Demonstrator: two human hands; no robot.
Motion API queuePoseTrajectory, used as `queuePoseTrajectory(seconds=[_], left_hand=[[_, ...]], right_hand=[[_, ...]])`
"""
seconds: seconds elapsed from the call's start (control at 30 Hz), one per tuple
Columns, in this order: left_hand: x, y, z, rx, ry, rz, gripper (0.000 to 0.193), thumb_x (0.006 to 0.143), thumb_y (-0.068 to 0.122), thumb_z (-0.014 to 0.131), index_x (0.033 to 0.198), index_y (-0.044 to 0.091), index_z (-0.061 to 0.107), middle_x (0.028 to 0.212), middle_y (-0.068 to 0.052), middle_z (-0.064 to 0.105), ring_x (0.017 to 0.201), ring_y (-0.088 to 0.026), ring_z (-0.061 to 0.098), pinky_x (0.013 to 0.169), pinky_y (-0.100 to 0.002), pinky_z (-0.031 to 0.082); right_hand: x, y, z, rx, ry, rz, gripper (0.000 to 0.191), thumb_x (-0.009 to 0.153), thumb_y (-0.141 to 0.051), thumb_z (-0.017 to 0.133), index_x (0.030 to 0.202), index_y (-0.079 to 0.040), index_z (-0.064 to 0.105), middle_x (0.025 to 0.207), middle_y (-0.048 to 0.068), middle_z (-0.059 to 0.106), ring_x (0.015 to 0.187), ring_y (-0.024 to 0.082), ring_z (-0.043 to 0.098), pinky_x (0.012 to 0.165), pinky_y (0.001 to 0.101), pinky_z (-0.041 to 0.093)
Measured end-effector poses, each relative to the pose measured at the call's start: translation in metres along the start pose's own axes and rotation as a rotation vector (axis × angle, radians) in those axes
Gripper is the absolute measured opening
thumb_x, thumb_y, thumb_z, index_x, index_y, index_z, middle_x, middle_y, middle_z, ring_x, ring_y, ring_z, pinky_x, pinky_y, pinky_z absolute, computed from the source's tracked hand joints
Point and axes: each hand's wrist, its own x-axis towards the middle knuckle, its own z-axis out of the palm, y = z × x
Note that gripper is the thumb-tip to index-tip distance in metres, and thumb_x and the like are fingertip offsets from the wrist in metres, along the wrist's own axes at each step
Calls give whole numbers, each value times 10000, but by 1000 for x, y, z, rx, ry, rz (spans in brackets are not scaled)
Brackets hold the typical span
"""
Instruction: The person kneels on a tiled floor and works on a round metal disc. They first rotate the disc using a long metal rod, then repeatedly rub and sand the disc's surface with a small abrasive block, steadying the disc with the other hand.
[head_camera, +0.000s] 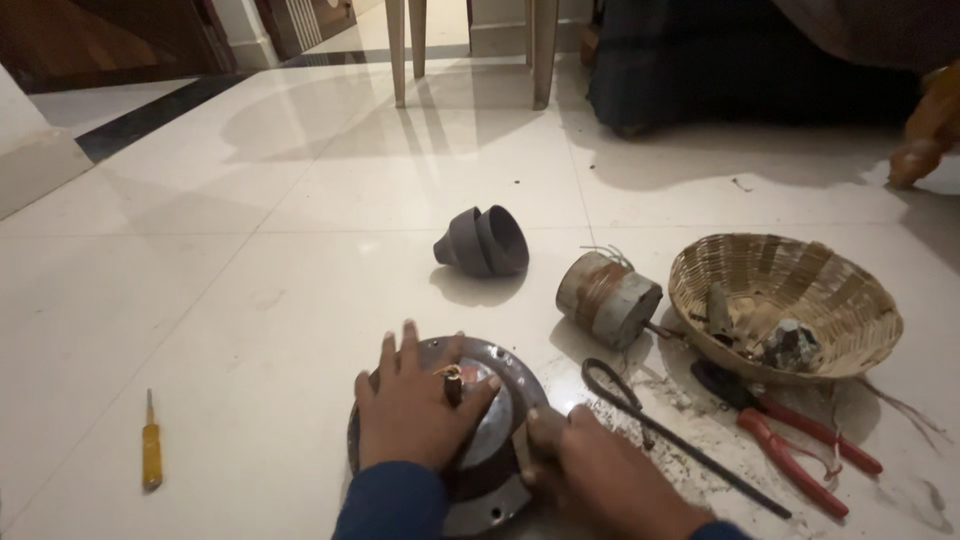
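Farthest left, a small yellow-handled screwdriver (151, 447) lies alone on the pale tiled floor (250, 270), well apart from everything else. Next comes the round grey metal housing (490, 500), flat on the floor low in the middle of the view, with a flanged rim that shows small holes. The left hand (412, 405) lies palm-down on top of it, fingers spread and pressing on the metal rather than curled round anything, with a ring on one finger; a dark blue sleeve (392, 500) covers the wrist. Behind it, farther up the floor, a dark grey cone-shaped cover (483, 241) rests on its side, well clear of the hands. The right hand (600, 470) sits just beside the housing's right edge, fingers bent in against the rim; whether they pinch anything there cannot be told. Just right of that hand a long black rod with a looped end (660, 430) lies slantwise on the gritty floor. Above it a rusty cylindrical motor core (607, 297) with wire ends lies on its side, near a woven basket (860, 300) that holds small metal odds and ends. Red-handled pliers (790, 435) lie just below the basket.
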Motion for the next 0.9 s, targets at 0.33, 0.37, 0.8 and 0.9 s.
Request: queuePoseTrajectory(seconds=[0.33,0.37,0.8,0.9], left_hand=[[2,-16,-26,17,-438,53,1386,472,870,764,1629,335,220,1692,-160,114,1561,-454,13,1211,-655,82],[4,-16,-29,-5,-471,51,1453,428,854,797,1643,334,192,1696,-165,104,1561,-470,-1,1208,-671,74],[3,-15,-30,-15,-461,3,1519,345,744,884,1637,331,201,1711,-119,88,1579,-417,7,1218,-659,102],[-1,-13,-29,-26,-446,-10,1504,360,750,888,1633,320,212,1710,-104,108,1582,-408,6,1220,-659,83]], right_hand=[[5,1,-11,15,46,-160,179,878,-261,677,1032,-172,668,948,122,635,953,325,661,821,436,531],[6,-1,-13,8,32,-142,172,881,-262,671,1026,-170,673,960,118,636,956,321,668,831,431,534],[10,1,-11,24,63,-203,237,859,-307,693,1061,-182,692,971,132,691,986,330,662,839,437,536],[12,2,-9,-45,44,-108,334,875,-340,693,1168,-188,645,1011,165,627,953,350,659,828,443,540]])
